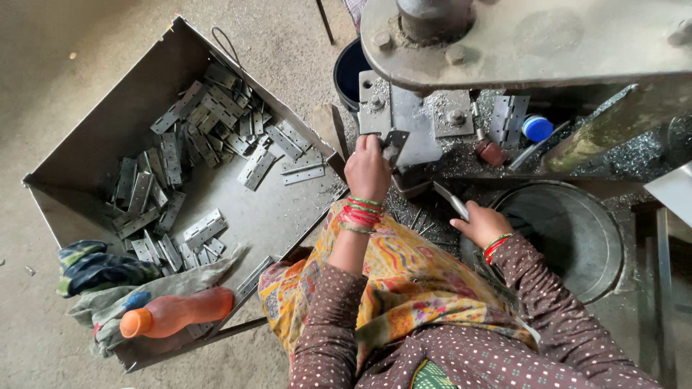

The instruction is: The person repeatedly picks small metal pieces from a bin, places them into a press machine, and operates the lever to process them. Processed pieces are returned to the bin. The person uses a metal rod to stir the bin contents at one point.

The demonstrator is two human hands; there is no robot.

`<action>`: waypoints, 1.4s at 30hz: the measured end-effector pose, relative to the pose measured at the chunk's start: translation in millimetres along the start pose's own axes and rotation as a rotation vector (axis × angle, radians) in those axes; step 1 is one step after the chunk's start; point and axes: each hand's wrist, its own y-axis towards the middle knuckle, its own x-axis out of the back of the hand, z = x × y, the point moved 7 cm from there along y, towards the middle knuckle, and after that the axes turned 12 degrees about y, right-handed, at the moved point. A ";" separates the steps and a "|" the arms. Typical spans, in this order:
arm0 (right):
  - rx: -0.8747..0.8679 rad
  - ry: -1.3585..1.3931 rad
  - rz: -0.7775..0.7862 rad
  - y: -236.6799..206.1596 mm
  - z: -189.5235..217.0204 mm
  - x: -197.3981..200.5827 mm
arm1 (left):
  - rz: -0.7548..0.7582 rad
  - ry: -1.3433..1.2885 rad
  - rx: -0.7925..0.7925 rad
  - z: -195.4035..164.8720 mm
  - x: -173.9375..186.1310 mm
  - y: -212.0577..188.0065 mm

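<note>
Head view: left hand [367,169] up at the press [519,39], fingers pinching a hinge [394,144] under it. Right hand [481,225] closed round a lever [450,199] above the tub [577,238]. Left: tray [108,122] of hinges, orange bottle [176,312] on cloth. Blue cap [537,127] right.

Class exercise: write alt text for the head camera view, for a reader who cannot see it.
Seen from above, a person's left hand holds a metal hinge at a press, while the right hand grips a lever. A metal tray of hinges lies to the left, a metal tub to the right.
</note>
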 end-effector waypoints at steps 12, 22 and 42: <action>0.029 0.026 -0.013 -2.0 -0.9 3.2 | 0.099 0.295 -0.132 -40.3 -59.5 -4.9; 0.003 0.031 -0.004 -0.9 -2.2 4.0 | 0.172 0.315 -0.184 -50.7 -48.9 -36.0; 0.012 0.026 -0.021 -8.8 0.8 7.9 | 0.095 0.226 -0.125 -59.0 -54.9 -34.9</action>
